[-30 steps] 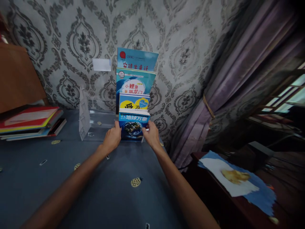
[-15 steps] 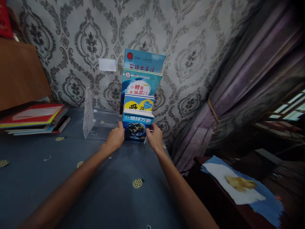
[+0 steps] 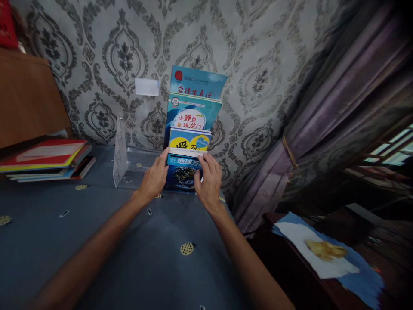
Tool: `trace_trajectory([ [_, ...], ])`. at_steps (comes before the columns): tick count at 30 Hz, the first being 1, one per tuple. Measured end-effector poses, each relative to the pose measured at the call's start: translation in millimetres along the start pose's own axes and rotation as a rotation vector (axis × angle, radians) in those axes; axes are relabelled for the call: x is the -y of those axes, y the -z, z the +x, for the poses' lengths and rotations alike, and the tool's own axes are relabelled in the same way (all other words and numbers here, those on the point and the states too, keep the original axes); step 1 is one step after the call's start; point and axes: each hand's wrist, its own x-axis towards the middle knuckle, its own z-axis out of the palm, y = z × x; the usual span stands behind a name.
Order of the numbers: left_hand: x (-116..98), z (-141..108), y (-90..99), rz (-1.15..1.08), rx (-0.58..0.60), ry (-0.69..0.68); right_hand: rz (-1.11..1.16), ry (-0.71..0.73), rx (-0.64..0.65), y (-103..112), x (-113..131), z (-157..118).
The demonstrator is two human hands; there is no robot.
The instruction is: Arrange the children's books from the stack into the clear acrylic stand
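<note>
Left hand (image 3: 155, 175), fingers close together, at left edge of dark blue book (image 3: 183, 174); right hand (image 3: 209, 180), fingers partly spread, at its right; yellow-blue book (image 3: 190, 142) upright just behind both

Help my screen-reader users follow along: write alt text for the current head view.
A left hand and right hand flank a blue book with a globe cover, the frontmost of several standing in tiers at a clear rack, before a patterned wall. A flat pile of reading matter lies to the left.
</note>
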Motion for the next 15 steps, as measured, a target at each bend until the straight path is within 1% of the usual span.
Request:
trace_trajectory([
  [3, 2, 2, -0.1, 0.098, 0.054, 0.0, -0.06, 0.041, -0.009, -6, -4, 0],
  [5, 3, 4, -0.4, 0.183, 0.069, 0.013, -0.084, 0.057, -0.029, -10, -7, 1],
  [9, 3, 9, -1.2, 0.298, 0.065, 0.023, -0.101, 0.079, -0.084, -16, -11, 4],
  [15, 4, 12, -4.8, 0.334, 0.032, 0.022, -0.092, 0.066, -0.109, -20, -11, 8],
])
